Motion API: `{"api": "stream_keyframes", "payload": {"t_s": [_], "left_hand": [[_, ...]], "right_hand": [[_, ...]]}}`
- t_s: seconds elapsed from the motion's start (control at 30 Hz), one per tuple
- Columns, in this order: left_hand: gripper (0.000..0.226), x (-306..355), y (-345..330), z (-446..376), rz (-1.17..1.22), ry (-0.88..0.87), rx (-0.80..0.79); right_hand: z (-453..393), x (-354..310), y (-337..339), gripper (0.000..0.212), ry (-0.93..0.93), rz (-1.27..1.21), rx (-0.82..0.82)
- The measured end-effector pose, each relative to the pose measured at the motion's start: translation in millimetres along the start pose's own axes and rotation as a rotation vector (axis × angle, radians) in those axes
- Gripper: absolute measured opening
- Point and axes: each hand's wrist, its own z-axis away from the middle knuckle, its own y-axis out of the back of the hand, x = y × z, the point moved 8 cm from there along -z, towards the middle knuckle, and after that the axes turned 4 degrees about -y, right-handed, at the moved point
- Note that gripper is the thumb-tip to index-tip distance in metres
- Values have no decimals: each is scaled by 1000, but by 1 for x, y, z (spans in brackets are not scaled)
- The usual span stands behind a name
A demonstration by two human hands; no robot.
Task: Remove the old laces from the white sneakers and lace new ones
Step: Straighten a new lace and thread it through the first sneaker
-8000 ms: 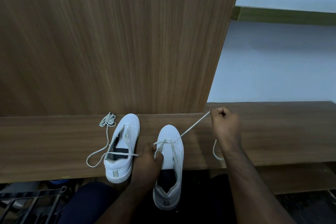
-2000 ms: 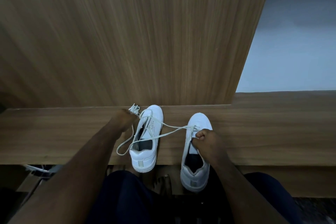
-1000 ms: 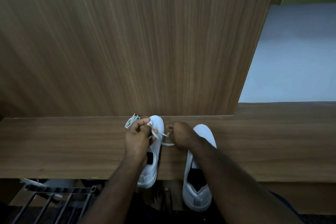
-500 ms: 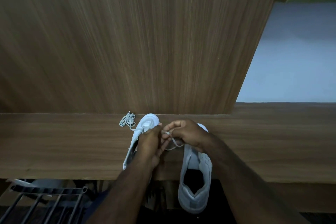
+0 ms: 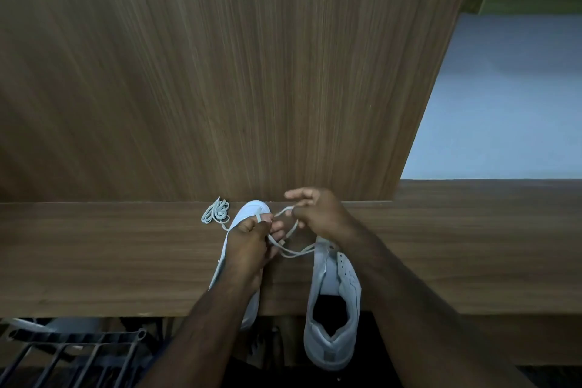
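Two white low-top sneakers: the left sneaker [image 5: 252,211], largely covered by a forearm, and the right sneaker [image 5: 333,309], heel overhanging the shelf edge. Two pale laces: one loose bundled lace [image 5: 216,214] beside the left sneaker's toe, and one long lace [image 5: 291,231] looped between the hands. Two bare hands: left hand [image 5: 250,238] and right hand [image 5: 318,214]. One brown wood-grain shelf [image 5: 94,255]. One upright wood-grain panel [image 5: 220,72]. One dark wire rack [image 5: 69,359], lower left.

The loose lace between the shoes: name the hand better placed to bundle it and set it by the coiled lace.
Left, probably. The left hand already grips the loose lace and sits nearest the coiled lace; the right hand is farther away.
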Motion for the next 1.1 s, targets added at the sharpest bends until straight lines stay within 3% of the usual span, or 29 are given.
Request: {"api": "stream_keyframes", "payload": {"t_s": [0.17, 0.4, 0.53, 0.6, 0.73, 0.83, 0.93, 1.1], "left_hand": [[15, -13, 15, 0, -44, 69, 88], [22, -11, 29, -3, -219, 91, -3], [31, 27, 38, -4, -633, -246, 139], [28, 45, 11, 10, -456, -290, 40], [69, 56, -61, 37, -36, 76, -391], [52, 78, -77, 32, 141, 82, -415], [33, 98, -77, 17, 175, 44, -305], [23, 114, -55, 2, -449, -57, -186]], "right_hand": [[15, -54, 42, 37, 73, -399, 75], [44, -133, 65, 26, 318, -424, 84], [57, -157, 69, 24, 411, -383, 119], [59, -158, 62, 20, 419, -270, 119], [66, -140, 39, 17, 401, -131, 42], [73, -123, 27, 16, 388, -56, -36], [81, -106, 24, 17, 384, -22, -65], [87, -88, 36, 15, 364, -23, -20]]}}
